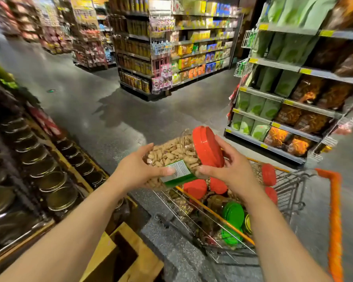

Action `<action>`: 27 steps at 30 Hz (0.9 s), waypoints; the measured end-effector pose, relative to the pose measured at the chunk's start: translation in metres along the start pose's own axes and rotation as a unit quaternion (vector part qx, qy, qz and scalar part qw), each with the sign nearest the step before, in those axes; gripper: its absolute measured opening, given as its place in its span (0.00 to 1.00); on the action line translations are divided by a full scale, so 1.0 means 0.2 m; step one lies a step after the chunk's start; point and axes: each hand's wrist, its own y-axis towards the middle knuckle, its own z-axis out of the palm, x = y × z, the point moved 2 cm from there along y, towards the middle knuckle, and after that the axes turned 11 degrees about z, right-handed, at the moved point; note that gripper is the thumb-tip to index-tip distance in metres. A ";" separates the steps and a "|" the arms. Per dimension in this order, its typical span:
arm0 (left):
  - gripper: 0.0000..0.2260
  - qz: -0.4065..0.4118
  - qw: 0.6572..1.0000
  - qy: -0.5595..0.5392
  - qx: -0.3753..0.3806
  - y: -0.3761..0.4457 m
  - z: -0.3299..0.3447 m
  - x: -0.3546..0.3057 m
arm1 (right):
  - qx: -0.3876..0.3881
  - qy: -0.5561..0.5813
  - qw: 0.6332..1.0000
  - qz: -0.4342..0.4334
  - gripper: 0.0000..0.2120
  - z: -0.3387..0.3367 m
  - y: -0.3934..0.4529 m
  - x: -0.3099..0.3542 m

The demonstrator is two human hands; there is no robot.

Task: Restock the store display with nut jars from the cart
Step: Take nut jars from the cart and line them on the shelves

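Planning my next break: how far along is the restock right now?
Done: the display on the left already holds rows of lidded jars. In hand: one red-lidded nut jar, tilted, is held above the cart, left hand gripping its base and right hand near the lid. Left: several red-lidded jars and green-lidded jars remain in the cart.

Left hand [140,169]: bare, no glove, no ring visible on the fingers that show.
Right hand [231,169]: bare, no glove, no ring visible.
Fingernails: short and plain where they show, as on the left thumb.
Wrists: both uncovered; no watch, band or bracelet seen.
Left forearm [73,226]: bare along its whole visible length, no sleeve edge in view.
Right forearm [281,231]: bare likewise, no sleeve edge in view.
Clothing: none enters the view; upper arms lie outside it.
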 end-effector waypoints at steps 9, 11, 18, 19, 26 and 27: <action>0.53 -0.043 0.991 -0.082 -0.093 -0.74 -0.13 -0.11 | 0.086 0.033 0.990 -0.102 0.44 0.19 -0.46 0.27; 0.53 -0.055 0.988 -0.090 -0.117 -0.92 -0.13 -0.12 | 0.117 0.053 0.985 -0.112 0.40 0.23 -0.56 0.28; 0.60 -0.159 0.943 -0.207 -0.209 -1.57 -0.04 -0.07 | 0.211 0.093 0.963 -0.136 0.40 0.40 -0.95 0.25; 0.56 -0.161 0.936 -0.227 -0.218 -1.65 -0.03 -0.06 | 0.222 0.101 0.960 -0.138 0.43 0.43 -1.00 0.25; 0.35 -0.163 0.904 -0.266 -0.293 -2.27 -0.14 -0.01 | 0.319 0.120 0.931 -0.131 0.63 0.77 -1.37 0.33; 0.34 -0.159 0.903 -0.268 -0.294 -2.35 -0.16 0.01 | 0.330 0.113 0.928 -0.131 0.62 0.83 -1.43 0.34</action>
